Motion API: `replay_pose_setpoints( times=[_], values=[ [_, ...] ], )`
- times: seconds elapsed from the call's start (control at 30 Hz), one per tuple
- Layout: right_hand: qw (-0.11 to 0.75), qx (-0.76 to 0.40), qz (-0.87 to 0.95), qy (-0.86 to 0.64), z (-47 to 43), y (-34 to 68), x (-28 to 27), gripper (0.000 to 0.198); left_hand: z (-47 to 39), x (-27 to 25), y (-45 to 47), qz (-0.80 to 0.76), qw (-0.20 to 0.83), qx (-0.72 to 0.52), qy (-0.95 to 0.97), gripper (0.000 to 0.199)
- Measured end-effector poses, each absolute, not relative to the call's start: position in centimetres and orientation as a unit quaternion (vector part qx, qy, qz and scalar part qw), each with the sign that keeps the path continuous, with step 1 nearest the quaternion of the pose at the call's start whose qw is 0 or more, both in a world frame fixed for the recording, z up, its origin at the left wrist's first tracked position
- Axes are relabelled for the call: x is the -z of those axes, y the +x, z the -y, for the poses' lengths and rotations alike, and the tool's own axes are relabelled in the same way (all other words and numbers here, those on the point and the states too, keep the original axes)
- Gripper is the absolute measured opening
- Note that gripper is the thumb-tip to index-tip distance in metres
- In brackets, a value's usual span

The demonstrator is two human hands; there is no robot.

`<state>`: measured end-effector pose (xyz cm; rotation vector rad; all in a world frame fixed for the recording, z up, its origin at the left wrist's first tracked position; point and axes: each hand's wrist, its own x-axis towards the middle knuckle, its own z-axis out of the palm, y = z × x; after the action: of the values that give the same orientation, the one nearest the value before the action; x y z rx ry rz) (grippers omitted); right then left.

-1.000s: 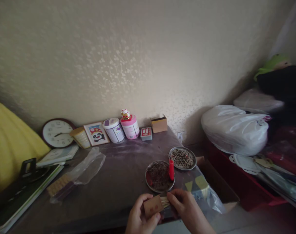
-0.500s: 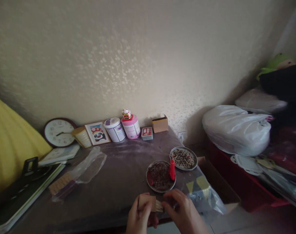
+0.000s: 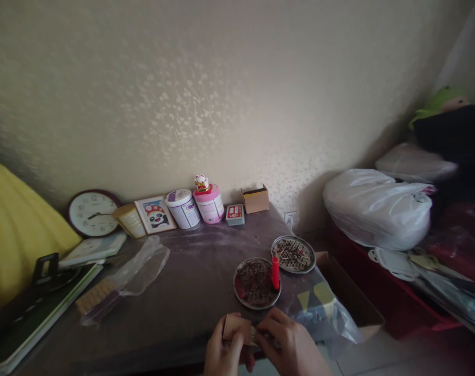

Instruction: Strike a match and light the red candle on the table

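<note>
My left hand [image 3: 221,351] is closed around a small brown matchbox [image 3: 237,329], the thumb lying on its face. Pale matchsticks [image 3: 254,337] show at the right end, where the inner tray is slid part way out. The fingers of my right hand [image 3: 292,342] are pinched together against that end; whether a match is between them is hidden. Just beyond the hands, a red candle [image 3: 275,272] stands upright at the right side of a round metal dish [image 3: 237,296] with a dark, crusted surface. A second round dish [image 3: 292,270], strewn with used matchsticks, sits behind it.
Along the wall stand a clock [image 3: 93,213], a panda picture [image 3: 156,215], two canisters [image 3: 182,210], a red-and-grey box [image 3: 235,215] and an open carton [image 3: 255,199]. A plastic bag with matchboxes [image 3: 98,298] lies at left. Clear plastic [image 3: 343,318] covers the right corner.
My right hand has come in closer to the matchbox's open end, and its fingers now cover more of the matchsticks. My left hand keeps its hold. The view has shifted slightly.
</note>
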<state>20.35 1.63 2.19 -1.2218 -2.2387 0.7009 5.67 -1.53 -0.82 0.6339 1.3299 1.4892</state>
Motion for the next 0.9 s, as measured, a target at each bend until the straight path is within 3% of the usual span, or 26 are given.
replay_pose_setpoints(
  times=[0.9],
  values=[
    [0.222,-0.186,0.846,-0.448,-1.78,20.26,-1.66,0.017,1.38,1.63,5.94,-0.528,0.518,-0.627,0.243,0.043]
  ],
)
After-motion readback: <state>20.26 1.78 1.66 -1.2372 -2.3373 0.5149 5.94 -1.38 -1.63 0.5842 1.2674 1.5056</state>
